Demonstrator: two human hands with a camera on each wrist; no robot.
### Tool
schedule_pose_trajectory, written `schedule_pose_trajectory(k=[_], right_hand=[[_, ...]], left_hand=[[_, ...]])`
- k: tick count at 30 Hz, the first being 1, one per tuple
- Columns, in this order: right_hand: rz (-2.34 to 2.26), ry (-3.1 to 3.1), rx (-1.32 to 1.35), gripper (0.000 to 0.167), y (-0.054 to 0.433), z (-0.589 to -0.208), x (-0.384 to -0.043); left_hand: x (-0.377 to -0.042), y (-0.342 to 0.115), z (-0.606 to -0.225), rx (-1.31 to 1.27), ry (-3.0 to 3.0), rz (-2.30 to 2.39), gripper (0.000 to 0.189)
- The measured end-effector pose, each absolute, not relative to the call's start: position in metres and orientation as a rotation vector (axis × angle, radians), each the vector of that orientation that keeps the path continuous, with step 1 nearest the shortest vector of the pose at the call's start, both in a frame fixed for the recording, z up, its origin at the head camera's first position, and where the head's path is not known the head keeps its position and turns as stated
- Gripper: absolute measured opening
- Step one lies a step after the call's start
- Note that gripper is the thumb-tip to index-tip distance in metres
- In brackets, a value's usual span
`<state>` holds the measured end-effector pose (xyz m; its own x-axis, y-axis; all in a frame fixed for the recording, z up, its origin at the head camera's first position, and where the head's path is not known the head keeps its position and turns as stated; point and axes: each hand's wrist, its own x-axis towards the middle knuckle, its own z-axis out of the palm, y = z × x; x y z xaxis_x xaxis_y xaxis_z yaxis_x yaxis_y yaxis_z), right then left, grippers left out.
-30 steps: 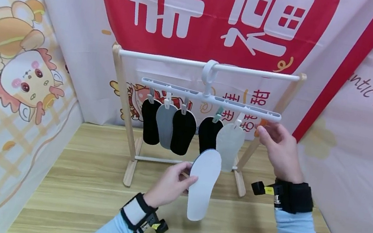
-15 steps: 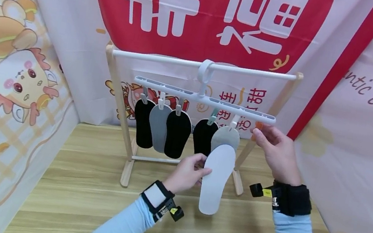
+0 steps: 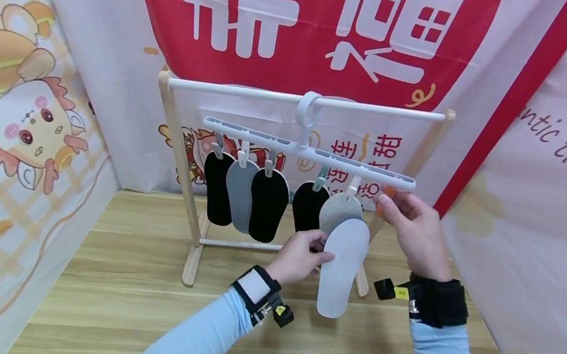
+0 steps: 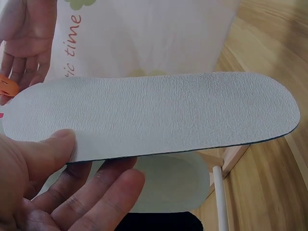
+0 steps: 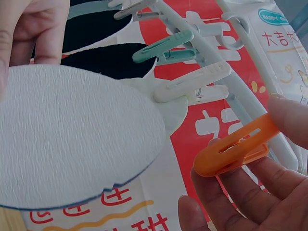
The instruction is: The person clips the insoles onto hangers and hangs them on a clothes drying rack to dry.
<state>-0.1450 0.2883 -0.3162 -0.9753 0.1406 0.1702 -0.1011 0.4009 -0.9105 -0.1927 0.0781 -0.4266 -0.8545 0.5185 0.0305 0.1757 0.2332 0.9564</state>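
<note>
My left hand [image 3: 298, 257] pinches a white insole [image 3: 344, 267] by its side edge, thumb on the white face and fingers behind. A thin dark blue edge shows on this insole in the left wrist view. My right hand [image 3: 414, 229] grips an orange clothespin [image 5: 236, 149] between thumb and fingers, at the right end of the white hanger [image 3: 267, 140]. The held insole's rounded end is close to that clothespin, overlapping a pale insole [image 3: 336, 208] behind it. That one hangs from a white clothespin [image 5: 195, 84], beside a black insole [image 5: 108, 60] on a green clothespin [image 5: 163, 47].
The hanger hooks over the top rail [image 3: 241, 92] of a small wooden rack [image 3: 177, 142]. Further left hang two black insoles and a grey insole [image 3: 240, 195] on clips. Printed cloth [image 3: 314, 15] stands behind; the wooden table [image 3: 130, 301] lies below.
My left hand has moved right and slightly upward with the white insole, bringing it in front of the pale hanging insole. My right hand keeps hold of the orange clothespin. The view shifts slightly.
</note>
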Motion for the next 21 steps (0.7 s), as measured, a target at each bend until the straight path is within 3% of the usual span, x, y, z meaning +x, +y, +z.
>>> schedule_pose_trajectory(k=[21], right_hand=[[1.686,-2.286,-0.030,0.058,0.278,-0.319,-0.143]], left_hand=[[-0.195,0.100,-0.415,0.642,2.188,1.635,0.019]])
